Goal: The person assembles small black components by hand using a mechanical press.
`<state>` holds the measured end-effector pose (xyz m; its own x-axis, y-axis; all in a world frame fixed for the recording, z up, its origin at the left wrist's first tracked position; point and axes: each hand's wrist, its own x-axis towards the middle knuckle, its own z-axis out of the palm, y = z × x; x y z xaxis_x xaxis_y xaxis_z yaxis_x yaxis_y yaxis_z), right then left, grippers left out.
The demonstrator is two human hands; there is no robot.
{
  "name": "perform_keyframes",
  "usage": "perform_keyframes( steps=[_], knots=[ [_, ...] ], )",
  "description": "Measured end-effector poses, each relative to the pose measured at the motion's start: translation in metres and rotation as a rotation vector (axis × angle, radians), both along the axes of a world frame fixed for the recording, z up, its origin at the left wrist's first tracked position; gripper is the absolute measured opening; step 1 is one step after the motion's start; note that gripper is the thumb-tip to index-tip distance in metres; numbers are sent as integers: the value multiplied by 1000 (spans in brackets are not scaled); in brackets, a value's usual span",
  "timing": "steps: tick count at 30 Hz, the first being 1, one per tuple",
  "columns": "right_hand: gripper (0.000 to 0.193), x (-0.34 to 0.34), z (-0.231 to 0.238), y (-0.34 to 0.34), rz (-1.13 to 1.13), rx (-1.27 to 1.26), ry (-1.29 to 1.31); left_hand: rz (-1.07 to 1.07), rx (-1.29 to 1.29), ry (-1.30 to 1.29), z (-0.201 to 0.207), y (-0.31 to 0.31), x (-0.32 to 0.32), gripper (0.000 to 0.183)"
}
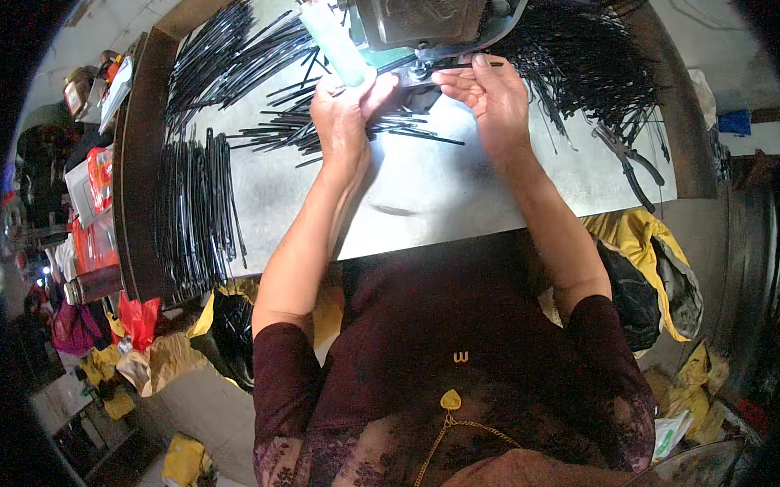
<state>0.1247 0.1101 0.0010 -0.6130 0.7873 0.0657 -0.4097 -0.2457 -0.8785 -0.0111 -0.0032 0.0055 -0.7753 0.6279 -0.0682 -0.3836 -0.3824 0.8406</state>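
Note:
My right hand (495, 98) is closed beside the machine head, its thumb and finger pinching a thin black strip (461, 66) that runs left toward the machine's lit working point. My left hand (344, 116) is on the other side of that point with its fingers bent inward. A pale tube-shaped piece (331, 41) overlaps its fingertips, so what they hold is hidden. The dark machine head (421, 15) rises just beyond both hands, with a small metal part (420, 64) in bright light between them. Loose black strips (296, 131) lie under and beside my left hand.
Bundles of black strips (198, 207) cover the table's left side, and a large heap (577, 57) fills the back right. Dark-handled pliers (632, 162) rest on the pale tabletop (388, 201) at right. Yellow-and-black bags (644, 260) hang at the front edge.

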Motion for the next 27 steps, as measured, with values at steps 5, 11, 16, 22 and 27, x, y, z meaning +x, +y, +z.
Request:
perform_keyframes(
  steps=[5, 11, 16, 22, 27],
  knots=[
    [25, -4, -2, -14, -92, 37, -4, -25, 46, -109, -3, 2, 4, 21],
    [24, -6, -8, -18, -143, 5, 58, -55, 30, -153, -6, 3, 5, 24],
    [26, -8, -10, -15, -170, -18, 110, -59, 45, -154, -5, 7, 7, 21],
    [28, -4, -10, -9, -124, -56, 129, -58, 90, -159, -12, 11, -2, 19],
    [24, -6, -6, -17, -166, 81, 69, -44, 71, -200, -13, 11, -1, 20]
  ],
)
